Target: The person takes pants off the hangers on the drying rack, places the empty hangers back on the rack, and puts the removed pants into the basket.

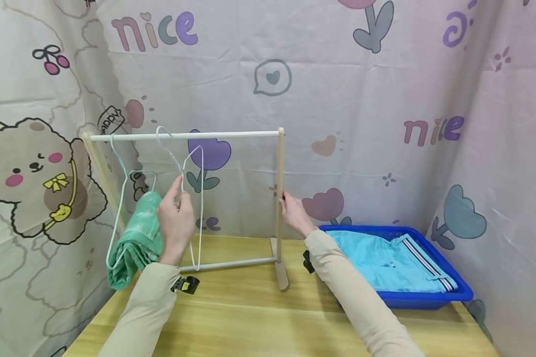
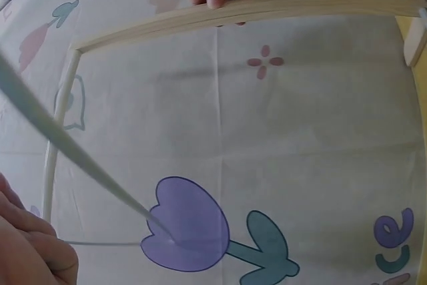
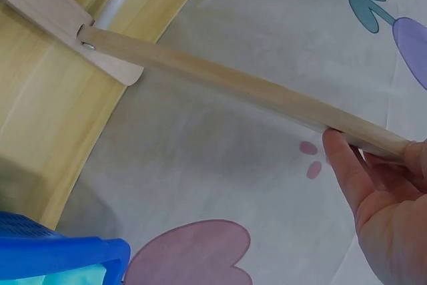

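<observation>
At the worktop's back edge, left of centre: a clothes rack [image 1: 232, 134] with a pale rail and wooden uprights stands on the worktop [image 1: 259, 317].
Bare hanger: a white wire hanger [image 1: 201, 208] is at the rail, its hook arching over it; whether its weight rests there, I cannot tell.
Left hand: the left hand [image 1: 176, 218] is nearly closed and holds the bare hanger near its neck, index finger pointing up along the wire.
Right hand: the right hand [image 1: 296, 213] is partly closed, thumb and fingers gripping the rack's right upright [image 1: 280, 168].
Green cloth: toward the worktop's left edge, a green garment [image 1: 136, 238] hangs folded over a second hanger [image 1: 118, 213], hooked near the rail's left end.
Blue basket: near the back right corner, a blue basket [image 1: 429, 297] holds a light blue garment [image 1: 384, 263] with a striped band.
Backdrop: a printed curtain [image 1: 232, 94] hangs behind the worktop.
</observation>
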The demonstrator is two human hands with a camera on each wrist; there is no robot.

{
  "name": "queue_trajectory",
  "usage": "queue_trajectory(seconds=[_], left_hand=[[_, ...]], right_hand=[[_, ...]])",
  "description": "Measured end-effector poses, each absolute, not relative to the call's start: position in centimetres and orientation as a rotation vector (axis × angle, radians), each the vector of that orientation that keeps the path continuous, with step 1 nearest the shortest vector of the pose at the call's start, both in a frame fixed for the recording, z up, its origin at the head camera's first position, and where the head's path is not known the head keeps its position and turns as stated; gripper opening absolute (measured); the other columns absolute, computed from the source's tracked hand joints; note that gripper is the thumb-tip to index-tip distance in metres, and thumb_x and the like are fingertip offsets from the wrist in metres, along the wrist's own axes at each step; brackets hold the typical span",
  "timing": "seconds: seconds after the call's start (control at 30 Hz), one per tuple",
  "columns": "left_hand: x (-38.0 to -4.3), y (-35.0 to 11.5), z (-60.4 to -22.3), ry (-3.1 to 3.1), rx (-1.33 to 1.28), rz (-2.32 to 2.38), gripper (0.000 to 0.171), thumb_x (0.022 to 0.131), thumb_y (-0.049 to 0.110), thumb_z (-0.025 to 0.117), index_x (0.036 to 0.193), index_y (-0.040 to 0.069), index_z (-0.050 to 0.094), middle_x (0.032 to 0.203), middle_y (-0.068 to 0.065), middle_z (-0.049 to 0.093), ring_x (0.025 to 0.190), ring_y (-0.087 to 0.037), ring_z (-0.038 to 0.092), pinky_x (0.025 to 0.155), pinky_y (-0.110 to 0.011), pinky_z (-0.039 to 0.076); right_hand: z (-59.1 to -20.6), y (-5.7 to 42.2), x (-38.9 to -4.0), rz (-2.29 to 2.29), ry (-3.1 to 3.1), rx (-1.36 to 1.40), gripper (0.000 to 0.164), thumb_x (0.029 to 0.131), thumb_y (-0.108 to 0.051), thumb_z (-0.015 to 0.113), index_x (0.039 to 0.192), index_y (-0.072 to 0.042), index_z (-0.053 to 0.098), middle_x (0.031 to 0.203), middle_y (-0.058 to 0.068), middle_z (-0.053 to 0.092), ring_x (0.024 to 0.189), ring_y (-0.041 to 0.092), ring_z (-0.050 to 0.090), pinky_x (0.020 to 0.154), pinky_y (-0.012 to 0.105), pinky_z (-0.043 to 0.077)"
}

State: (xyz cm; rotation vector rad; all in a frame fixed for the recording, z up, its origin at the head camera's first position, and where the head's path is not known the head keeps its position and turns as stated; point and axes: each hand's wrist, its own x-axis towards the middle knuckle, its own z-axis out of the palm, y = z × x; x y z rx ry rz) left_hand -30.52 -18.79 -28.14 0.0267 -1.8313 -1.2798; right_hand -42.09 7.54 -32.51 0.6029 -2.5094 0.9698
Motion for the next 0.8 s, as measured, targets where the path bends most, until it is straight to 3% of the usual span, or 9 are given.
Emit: queue_trajectory(seconds=[0.47, 0.53, 0.6, 0.67, 0.73, 0.8], left_hand=[[-31.4, -18.7, -25.5, -1.855, 0.135, -1.36, 0.052, 0.094, 0.012, 0.04, 0.144, 0.019, 0.05, 0.052, 0.004, 0.039, 0.036, -0.004, 0.027, 0.033, -0.025, 0.027], [-31.6, -18.7, -25.2, -1.865, 0.154, -1.377, 0.051, 0.094, 0.013, 0.04, 0.144, 0.017, 0.05, 0.061, -0.002, 0.047, 0.04, -0.006, 0.03, 0.037, -0.025, 0.03], [-31.7, -18.7, -24.9, -1.88, 0.168, -1.389, 0.05, 0.095, 0.013, 0.039, 0.145, 0.016, 0.05, 0.083, -0.009, 0.063, 0.052, -0.003, 0.04, 0.05, -0.021, 0.04], [-31.8, -18.8, -24.6, -1.905, 0.174, -1.394, 0.05, 0.096, 0.014, 0.038, 0.145, 0.014, 0.049, 0.094, -0.013, 0.064, 0.056, -0.004, 0.043, 0.057, -0.022, 0.042], [-31.8, -18.9, -24.3, -1.931, 0.172, -1.416, 0.05, 0.096, 0.014, 0.038, 0.145, 0.012, 0.048, 0.093, -0.01, 0.068, 0.057, -0.004, 0.049, 0.059, -0.022, 0.044], [-31.8, -19.0, -24.3, -1.965, 0.166, -1.451, 0.051, 0.097, 0.014, 0.037, 0.147, 0.011, 0.046, 0.075, -0.006, 0.064, 0.05, -0.005, 0.05, 0.052, -0.023, 0.044]], right_hand=[[-32.5, 7.5, -42.1, 0.995, -2.503, 0.618, 0.032, 0.107, -0.013, 0.038, 0.131, 0.004, 0.05, 0.094, 0.016, 0.063, 0.079, 0.025, 0.062, 0.067, 0.034, 0.054], [-32.5, 7.5, -42.1, 0.998, -2.501, 0.624, 0.032, 0.107, -0.013, 0.038, 0.132, 0.004, 0.049, 0.095, 0.017, 0.063, 0.08, 0.025, 0.062, 0.068, 0.034, 0.054], [-32.5, 7.6, -42.1, 1.002, -2.506, 0.629, 0.033, 0.107, -0.013, 0.037, 0.133, 0.004, 0.048, 0.097, 0.018, 0.063, 0.081, 0.025, 0.063, 0.068, 0.034, 0.055], [-32.4, 7.6, -42.2, 1.003, -2.512, 0.624, 0.034, 0.107, -0.014, 0.037, 0.135, 0.004, 0.047, 0.099, 0.019, 0.064, 0.082, 0.026, 0.063, 0.069, 0.035, 0.055], [-32.4, 7.7, -42.2, 1.011, -2.516, 0.618, 0.036, 0.107, -0.014, 0.037, 0.136, 0.004, 0.046, 0.101, 0.019, 0.064, 0.082, 0.026, 0.063, 0.069, 0.035, 0.055], [-32.5, 7.7, -42.2, 1.006, -2.515, 0.611, 0.036, 0.107, -0.014, 0.037, 0.137, 0.004, 0.046, 0.102, 0.02, 0.064, 0.082, 0.026, 0.063, 0.07, 0.036, 0.055]])
